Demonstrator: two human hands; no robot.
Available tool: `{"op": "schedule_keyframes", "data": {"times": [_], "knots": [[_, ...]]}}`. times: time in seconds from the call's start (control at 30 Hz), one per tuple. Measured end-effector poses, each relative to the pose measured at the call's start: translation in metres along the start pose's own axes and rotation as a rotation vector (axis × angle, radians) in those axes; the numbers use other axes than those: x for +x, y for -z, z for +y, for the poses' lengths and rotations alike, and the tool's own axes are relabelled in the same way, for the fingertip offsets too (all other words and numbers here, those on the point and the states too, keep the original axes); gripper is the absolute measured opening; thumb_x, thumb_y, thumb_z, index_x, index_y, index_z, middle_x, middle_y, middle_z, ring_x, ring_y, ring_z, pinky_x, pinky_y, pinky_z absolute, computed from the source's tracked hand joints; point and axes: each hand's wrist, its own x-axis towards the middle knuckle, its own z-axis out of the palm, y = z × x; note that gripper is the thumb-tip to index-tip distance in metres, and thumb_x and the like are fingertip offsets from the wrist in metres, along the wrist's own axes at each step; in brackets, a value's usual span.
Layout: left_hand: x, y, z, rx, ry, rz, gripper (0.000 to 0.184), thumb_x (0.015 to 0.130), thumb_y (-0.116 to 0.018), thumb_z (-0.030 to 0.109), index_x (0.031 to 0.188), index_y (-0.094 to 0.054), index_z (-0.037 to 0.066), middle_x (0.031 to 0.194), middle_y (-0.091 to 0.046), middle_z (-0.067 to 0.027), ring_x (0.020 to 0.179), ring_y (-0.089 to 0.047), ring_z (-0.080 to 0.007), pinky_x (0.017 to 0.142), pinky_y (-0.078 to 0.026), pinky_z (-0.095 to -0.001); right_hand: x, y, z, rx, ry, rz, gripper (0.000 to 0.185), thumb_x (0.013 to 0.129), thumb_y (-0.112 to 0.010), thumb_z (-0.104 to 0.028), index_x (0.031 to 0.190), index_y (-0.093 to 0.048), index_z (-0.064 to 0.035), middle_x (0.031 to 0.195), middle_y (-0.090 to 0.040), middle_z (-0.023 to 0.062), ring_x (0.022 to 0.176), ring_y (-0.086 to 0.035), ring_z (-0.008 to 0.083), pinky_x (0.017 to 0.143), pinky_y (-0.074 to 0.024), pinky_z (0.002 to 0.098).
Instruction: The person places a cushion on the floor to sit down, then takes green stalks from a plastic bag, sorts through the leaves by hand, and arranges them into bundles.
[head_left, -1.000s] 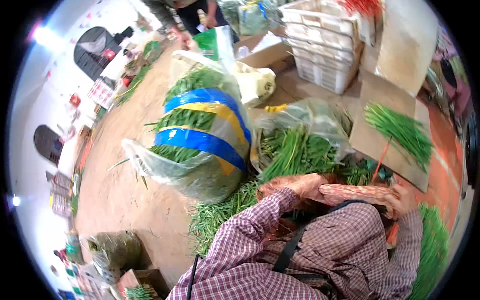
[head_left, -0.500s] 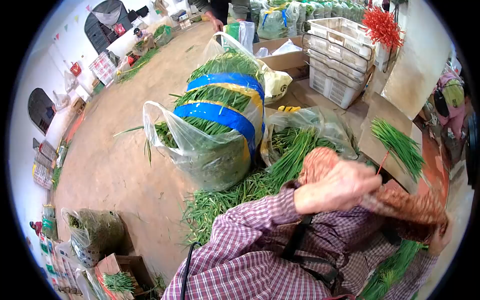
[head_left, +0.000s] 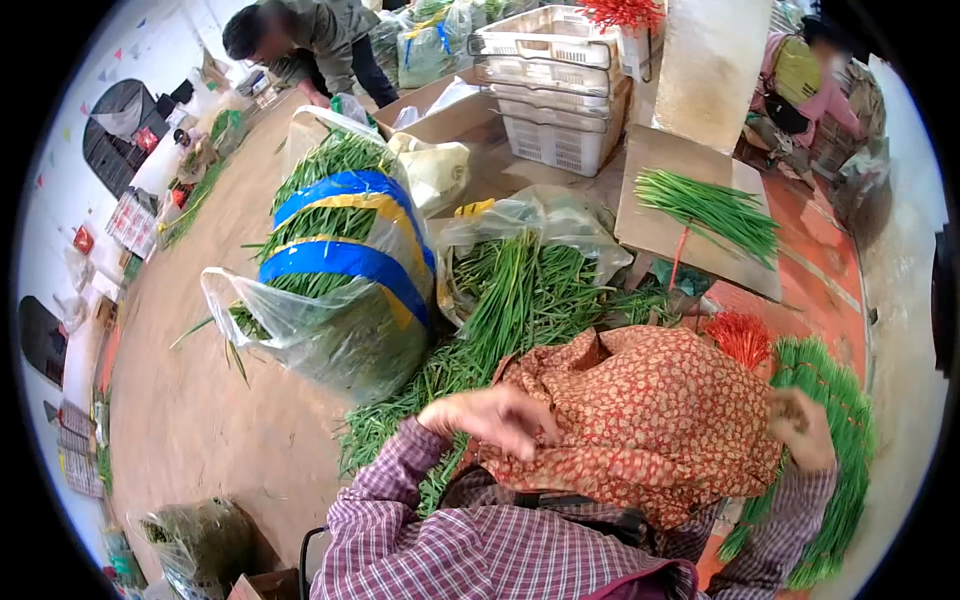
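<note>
A red-brown floral cloth [head_left: 650,410] is spread over my lap. My left hand [head_left: 497,418] is over its left edge, fingers curled and apart, with nothing visible in them. At the cloth's right edge, my right hand [head_left: 800,425] has bent, blurred fingers; whether they pinch the fabric cannot be made out. Green stalks [head_left: 825,440] lie in tied bunches beside my right forearm. Beyond the cloth are a bunch of red ties [head_left: 740,338] and an open plastic bag of green stalks [head_left: 525,275]. Loose greens [head_left: 400,435] lie by my left arm.
A tall bag with blue bands [head_left: 345,260] stands at left. One green bundle [head_left: 710,210] rests on a cardboard sheet [head_left: 640,222]. Stacked white crates [head_left: 555,140] are behind. A person [head_left: 320,45] bends at the upper left; another person [head_left: 800,85] is at upper right.
The cloth, earlier bunched between my hands, now lies spread over my lap. My hands have moved apart and lower. The view has shifted, showing more of the people behind.
</note>
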Motion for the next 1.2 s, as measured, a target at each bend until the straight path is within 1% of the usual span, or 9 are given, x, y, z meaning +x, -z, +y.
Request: {"op": "schedule_keyframes", "data": {"times": [0.13,0.3,0.4,0.57,0.8,0.87,0.97,1.03,1.2], "knots": [[0.015,0.076,-0.061,0.022,0.247,0.849,0.042,0.085,-0.066,0.034,0.11,-0.062,0.001,0.094,-0.064,-0.005,0.08,-0.057,-0.0109,0.073,-0.047,-0.0275,0.076,-0.024,-0.039,0.063,0.184,-0.048,0.027,0.083,-0.058,-0.016,0.103,-0.062,0.0019,0.082,-0.065,0.0101,0.074,-0.062,0.0137,0.068,-0.0497,0.0267],[0.059,0.172,-0.159,0.377,0.383,1.306,0.078,0.077,-0.071,0.046,0.126,-0.047,-0.011,0.119,-0.057,-0.0248,0.112,-0.055,-0.0321,0.094,-0.044,-0.0385,0.182,-0.077,-0.056,-0.03,0.382,-0.42,0.031,0.086,-0.06,-0.026,0.103,-0.063,-0.0006,0.089,-0.068,0.0118,0.077,-0.065,0.0209,0.069,-0.0518,0.0333],[0.093,0.232,-0.206,0.555,0.527,1.28,0.089,0.071,-0.074,0.051,0.122,-0.045,-0.015,0.123,-0.052,-0.0299,0.111,-0.055,-0.0362,0.09,-0.045,-0.0419,0.221,-0.108,-0.068,-0.381,0.455,-0.418,0.03,0.085,-0.06,-0.029,0.1,-0.063,-0.0032,0.089,-0.067,0.0128,0.08,-0.065,0.0257,0.071,-0.0518,0.0376],[0.148,0.264,-0.236,0.677,0.773,1.409,0.107,0.061,-0.08,0.053,0.132,-0.031,-0.01,0.117,-0.051,-0.0239,0.107,-0.049,-0.0388,0.091,-0.042,-0.0449,0.249,-0.138,-0.058,-0.3,0.522,-0.515,0.032,0.084,-0.061,-0.034,0.101,-0.061,-0.0067,0.089,-0.065,0.0141,0.077,-0.063,0.0321,0.068,-0.051,0.0425],[0.149,0.278,-0.277,0.64,0.914,1.424,0.081,0.058,-0.083,0.036,0.121,-0.046,0.0,0.115,-0.053,-0.0193,0.108,-0.052,-0.0347,0.087,-0.045,-0.0443,0.275,-0.14,-0.038,-0.369,0.48,-0.497,0.031,0.085,-0.06,-0.034,0.101,-0.061,-0.0075,0.088,-0.064,0.0135,0.077,-0.063,0.0318,0.067,-0.0506,0.0429],[0.127,0.287,-0.279,0.594,0.873,1.368,0.056,0.059,-0.081,0.031,0.098,-0.058,-0.002,0.101,-0.06,-0.0193,0.093,-0.059,-0.0338,0.079,-0.05,-0.0425,0.281,-0.14,-0.03,-0.339,0.481,-0.503,0.03,0.085,-0.06,-0.033,0.1,-0.061,-0.0071,0.087,-0.064,0.0136,0.077,-0.063,0.0317,0.067,-0.0504,0.043],[0.098,0.291,-0.278,0.388,0.77,1.359,0.05,0.062,-0.079,0.025,0.1,-0.059,-0.002,0.096,-0.062,-0.0159,0.09,-0.061,-0.0278,0.077,-0.05,-0.0395,0.289,-0.137,-0.03,-0.282,0.468,-0.535,0.029,0.085,-0.06,-0.032,0.099,-0.061,-0.0065,0.085,-0.065,0.0139,0.078,-0.063,0.0315,0.066,-0.05,0.043],[0.083,0.282,-0.27,-0.198,0.376,1.304,0.045,0.066,-0.077,0.017,0.103,-0.059,-0.001,0.093,-0.063,-0.011,0.087,-0.061,-0.0215,0.073,-0.049,-0.037,0.294,-0.135,-0.028,-0.266,0.473,-0.553,0.028,0.085,-0.061,-0.031,0.098,-0.061,-0.0056,0.084,-0.066,0.0148,0.08,-0.064,0.0316,0.068,-0.0495,0.0433],[0.054,0.247,-0.215,-0.467,0.345,1.3,0.042,0.069,-0.074,0.012,0.106,-0.057,0.003,0.091,-0.061,-0.0069,0.087,-0.059,-0.0191,0.073,-0.05,-0.0363,0.316,-0.131,-0.03,-0.155,0.494,-0.635,0.032,0.085,-0.061,-0.031,0.102,-0.062,-0.0041,0.091,-0.067,0.0172,0.085,-0.065,0.0318,0.076,-0.0494,0.0423]]}}
